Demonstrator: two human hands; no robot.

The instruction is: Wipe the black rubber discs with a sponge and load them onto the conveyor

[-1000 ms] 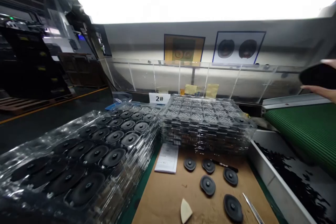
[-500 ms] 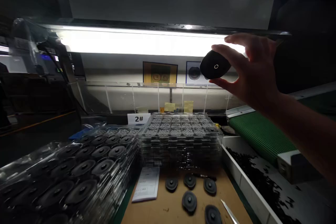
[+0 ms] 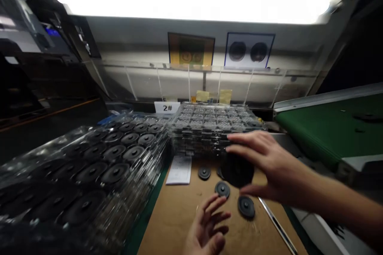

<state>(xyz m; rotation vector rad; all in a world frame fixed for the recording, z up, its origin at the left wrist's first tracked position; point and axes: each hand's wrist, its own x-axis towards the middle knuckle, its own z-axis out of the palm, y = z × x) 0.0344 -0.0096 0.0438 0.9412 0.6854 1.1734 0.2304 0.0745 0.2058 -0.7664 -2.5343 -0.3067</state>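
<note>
Cardboard bench (image 3: pixel 176 223), stacked clear trays (image 3: pixel 131 203) loaded with black discs (image 3: pixel 115 173); right hand (image 3: pixel 278 171) grips a big disc (image 3: pixel 237 170), left hand (image 3: pixel 206 229) open, fingers wide.

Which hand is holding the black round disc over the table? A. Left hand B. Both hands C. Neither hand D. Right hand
D. The right hand grips the black disc between its fingers and thumb, while the left hand stays open below it.

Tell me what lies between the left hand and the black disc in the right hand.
In the head view, a smaller black disc lies on the brown cardboard between the left hand and the black disc in the right hand.
</note>
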